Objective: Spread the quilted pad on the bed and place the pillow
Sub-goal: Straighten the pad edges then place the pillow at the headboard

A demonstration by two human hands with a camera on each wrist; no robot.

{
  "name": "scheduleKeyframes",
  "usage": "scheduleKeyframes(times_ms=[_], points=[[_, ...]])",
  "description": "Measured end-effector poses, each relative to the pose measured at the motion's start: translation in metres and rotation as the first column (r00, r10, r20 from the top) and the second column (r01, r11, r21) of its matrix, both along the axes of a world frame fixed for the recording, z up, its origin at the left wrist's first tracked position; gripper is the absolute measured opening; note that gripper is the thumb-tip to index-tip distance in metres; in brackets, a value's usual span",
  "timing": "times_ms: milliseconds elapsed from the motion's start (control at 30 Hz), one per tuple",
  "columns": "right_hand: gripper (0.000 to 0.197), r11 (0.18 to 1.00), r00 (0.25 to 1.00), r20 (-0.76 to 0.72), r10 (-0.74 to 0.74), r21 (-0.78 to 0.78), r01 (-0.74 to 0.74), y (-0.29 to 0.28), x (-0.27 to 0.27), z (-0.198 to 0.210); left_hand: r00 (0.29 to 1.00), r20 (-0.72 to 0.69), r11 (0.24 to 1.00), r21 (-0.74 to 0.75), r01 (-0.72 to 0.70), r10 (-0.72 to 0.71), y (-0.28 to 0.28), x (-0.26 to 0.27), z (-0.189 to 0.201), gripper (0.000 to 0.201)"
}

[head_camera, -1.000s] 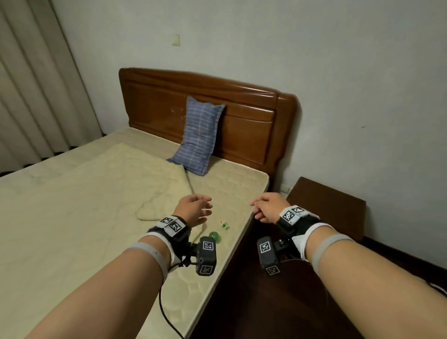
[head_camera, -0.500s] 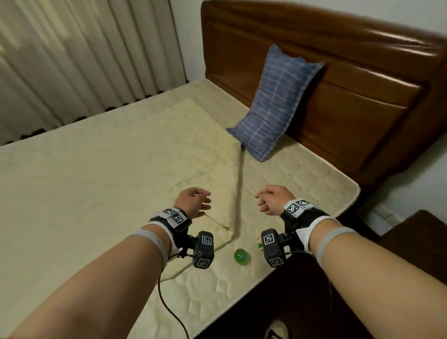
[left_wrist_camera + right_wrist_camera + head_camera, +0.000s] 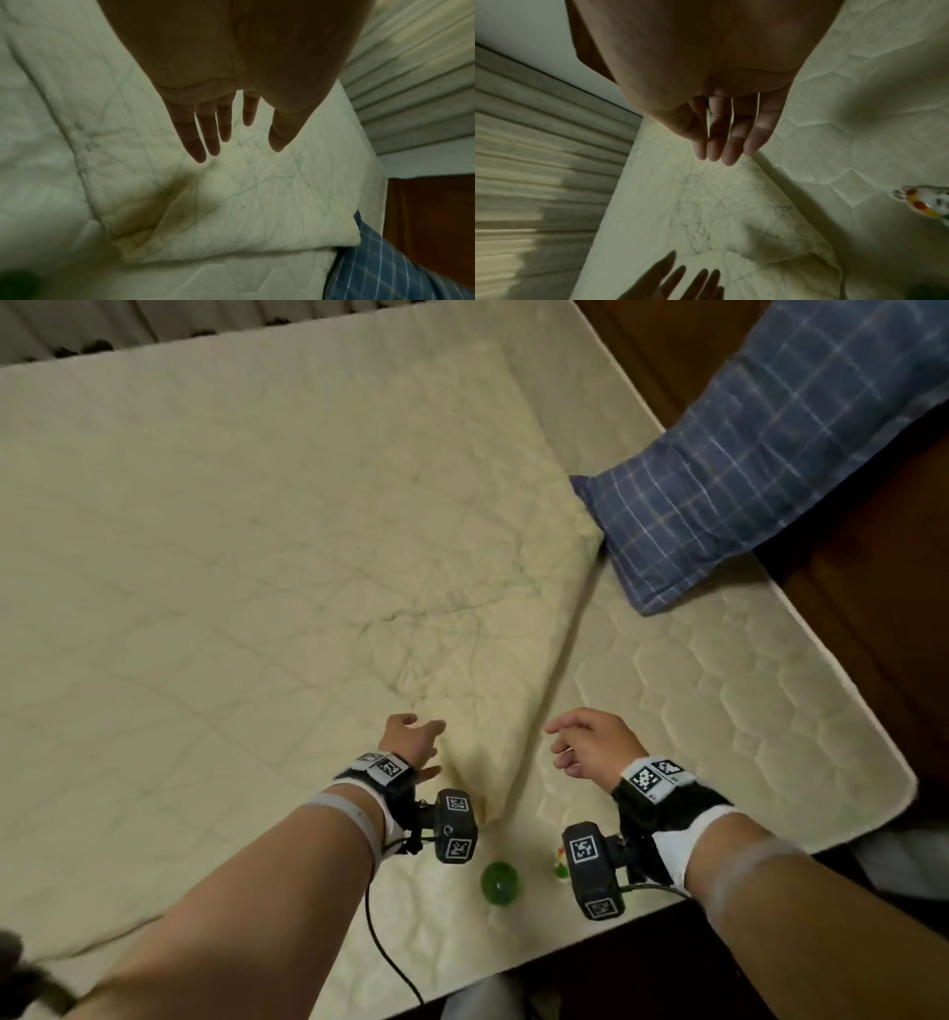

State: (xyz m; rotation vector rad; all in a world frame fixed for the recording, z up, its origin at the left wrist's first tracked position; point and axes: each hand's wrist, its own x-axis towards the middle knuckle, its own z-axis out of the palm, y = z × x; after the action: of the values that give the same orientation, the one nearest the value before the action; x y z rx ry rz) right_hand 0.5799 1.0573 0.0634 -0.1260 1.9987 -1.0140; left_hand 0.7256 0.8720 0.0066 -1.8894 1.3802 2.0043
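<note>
The quilted pad lies across most of the bed, covering the mattress from the 9 o'clock side to a slanting edge that runs from about 1 o'clock down toward 6 o'clock in the head view. Near that edge the pad is folded back on itself, and its doubled corner bunches into a soft ridge with creases fanning out from it. The far end of the fold touches the pillow, a blue plaid one that lies at 2 o'clock, partly on the bare mattress and leaning toward the wooden headboard.

The left hand hovers over the folded part of the pad, just at the 9 o'clock side of the ridge, fingers straight and slightly spread, gripping nothing; in the left wrist view its fingertips point at the crumpled fold, and whether they touch the cloth cannot be told. The right hand is at the 3 o'clock side of the pad's edge, above the bare hexagon-stitched mattress, fingers loosely extended and close together, also holding nothing.

Toward 6 o'clock from the hands, on the uncovered strip of mattress, a small green ball rests near the bed's edge, and just beside it at 3 o'clock stands a tiny white toy figure with red and yellow spots. Pleated curtains hang beyond the bed.
</note>
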Motion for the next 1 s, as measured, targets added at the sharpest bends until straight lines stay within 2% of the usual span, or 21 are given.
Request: scheduleKeyframes(times_ms=[133,233,333,367,433,467,533,600,633,700,767,833,933,1000], points=[[0.031,0.996,0.998,-0.021,0.052,0.071,-0.05,-0.008,-0.024,-0.06,0.988,0.031,0.988,0.016,-0.151,0.151,-0.031,-0.026,-0.062,0.087],[0.029,0.995,0.998,-0.023,0.065,0.071,-0.063,-0.012,-0.036,-0.095,0.977,0.125,0.984,-0.063,-0.166,0.172,-0.058,-0.046,-0.094,0.099],[0.022,0.993,0.993,-0.033,0.116,0.031,-0.115,-0.025,-0.045,-0.12,0.971,0.207,0.983,-0.16,-0.089,0.122,-0.071,-0.063,-0.112,0.101],[0.02,0.992,0.992,-0.036,0.122,0.017,-0.121,-0.03,-0.048,-0.126,0.974,0.194,0.981,-0.179,-0.079,0.114,-0.07,-0.067,-0.116,0.1],[0.021,0.995,0.994,-0.038,0.103,-0.009,-0.103,-0.041,-0.053,-0.13,0.992,0.063,0.984,-0.148,-0.102,0.112,-0.061,-0.071,-0.122,0.087],[0.028,0.995,0.995,-0.034,0.098,-0.012,-0.099,-0.045,-0.056,-0.129,0.992,-0.026,0.987,-0.098,-0.129,0.127,-0.056,-0.073,-0.124,0.072],[0.06,0.99,0.99,-0.015,0.142,0.015,-0.142,-0.053,-0.061,-0.122,0.968,-0.211,0.99,0.053,-0.128,0.137,-0.038,-0.083,-0.11,0.042],[0.099,0.983,0.984,0.001,0.179,0.037,-0.179,-0.06,-0.072,-0.107,0.925,-0.372,0.983,0.182,-0.008,0.077,-0.014,-0.102,-0.084,0.035],[0.111,0.984,0.984,-0.004,0.179,0.023,-0.179,-0.062,-0.077,-0.097,0.912,-0.411,0.973,0.212,0.09,0.005,-0.001,-0.112,-0.072,0.033],[0.117,0.988,0.986,-0.054,0.155,0.0,-0.156,-0.058,-0.091,-0.076,0.896,-0.422,0.934,0.241,0.262,-0.142,0.027,-0.13,-0.051,0.033],[0.107,0.995,0.983,-0.156,0.101,0.035,-0.097,-0.039,-0.109,-0.062,0.867,-0.43,0.881,0.267,0.391,-0.254,0.049,-0.145,-0.04,0.037],[0.08,0.994,0.966,-0.257,0.039,0.111,-0.011,-0.003,-0.126,-0.055,0.862,-0.417,0.862,0.28,0.423,-0.288,0.066,-0.158,-0.029,0.042],[0.052,0.975,0.954,-0.291,-0.068,0.185,0.126,0.068,-0.141,-0.062,0.901,-0.341,0.911,0.212,0.353,-0.269,0.087,-0.172,-0.018,0.037],[0.044,0.949,0.964,-0.203,-0.172,0.229,0.218,0.116,-0.144,-0.082,0.933,-0.287,0.947,0.17,0.271,-0.216,0.102,-0.178,-0.018,0.035]])
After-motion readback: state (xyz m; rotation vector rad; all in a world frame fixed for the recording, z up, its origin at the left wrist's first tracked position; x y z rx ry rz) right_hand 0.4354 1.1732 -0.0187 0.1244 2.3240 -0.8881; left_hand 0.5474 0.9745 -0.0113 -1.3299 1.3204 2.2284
